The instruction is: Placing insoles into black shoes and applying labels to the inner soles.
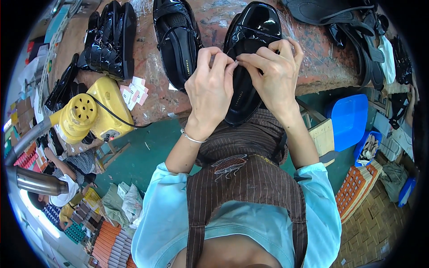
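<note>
A black patent slip-on shoe (260, 20) with a square toe lies in front of me, toe pointing away and heel at the table's near edge. My left hand (209, 89) and my right hand (276, 76) meet above its opening. Thumbs and index fingers of both are pinched together, tip near tip. Whatever they hold is too small to make out, and the hands cover part of the shoe. Just left lies a second black patent shoe (175, 47) with a strap across it, beside my left hand.
A yellow machine with a round vented head (83, 110) and small paper labels (134, 93) are at left. Black shoes (111, 42) stand behind them; black sandals (330, 13) lie far right. A blue bin (351, 120) is below right. Another person (67, 183) sits at lower left.
</note>
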### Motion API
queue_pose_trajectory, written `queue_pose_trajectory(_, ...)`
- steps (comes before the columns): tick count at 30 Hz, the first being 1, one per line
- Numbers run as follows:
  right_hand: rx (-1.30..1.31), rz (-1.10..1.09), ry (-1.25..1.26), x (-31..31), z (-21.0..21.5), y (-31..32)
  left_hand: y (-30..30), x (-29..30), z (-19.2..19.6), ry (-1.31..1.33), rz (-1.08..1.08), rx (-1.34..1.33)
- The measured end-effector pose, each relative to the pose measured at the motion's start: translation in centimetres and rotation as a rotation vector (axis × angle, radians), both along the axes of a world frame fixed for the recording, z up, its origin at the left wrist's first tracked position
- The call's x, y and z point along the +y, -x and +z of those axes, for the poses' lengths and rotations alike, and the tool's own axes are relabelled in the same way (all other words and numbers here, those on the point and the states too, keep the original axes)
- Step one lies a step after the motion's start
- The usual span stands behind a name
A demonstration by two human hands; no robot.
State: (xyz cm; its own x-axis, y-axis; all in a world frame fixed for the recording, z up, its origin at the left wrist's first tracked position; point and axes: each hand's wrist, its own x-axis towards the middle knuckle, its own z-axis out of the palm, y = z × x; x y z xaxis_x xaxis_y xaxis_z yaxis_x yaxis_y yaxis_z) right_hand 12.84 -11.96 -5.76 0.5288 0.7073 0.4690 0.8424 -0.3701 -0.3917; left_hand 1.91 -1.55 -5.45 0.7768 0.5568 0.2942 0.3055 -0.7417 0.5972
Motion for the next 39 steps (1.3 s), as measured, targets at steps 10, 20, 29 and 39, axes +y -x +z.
queue_pose_trajectory(10,0.876,0.1,-0.063,-4.5,4.4,-1.1,-0.2,0.3,-0.6,0.044,-0.008,-0.378)
queue_pose_trajectory(20,0.575,0.018,-0.087,-2.8,3.6,0.3,-0.1,0.6,1.0,1.024,-0.158,-0.431)
queue_pose_trajectory(29,0.61,0.047,-0.267,-1.6,2.1,0.6,1.1,0.8,1.4,1.026,-0.182,-0.296)
queue_pose_trajectory(39,0.523,0.114,-0.147,-2.6,2.2,0.2,1.2,1.5,2.2,0.846,-0.224,-0.1)
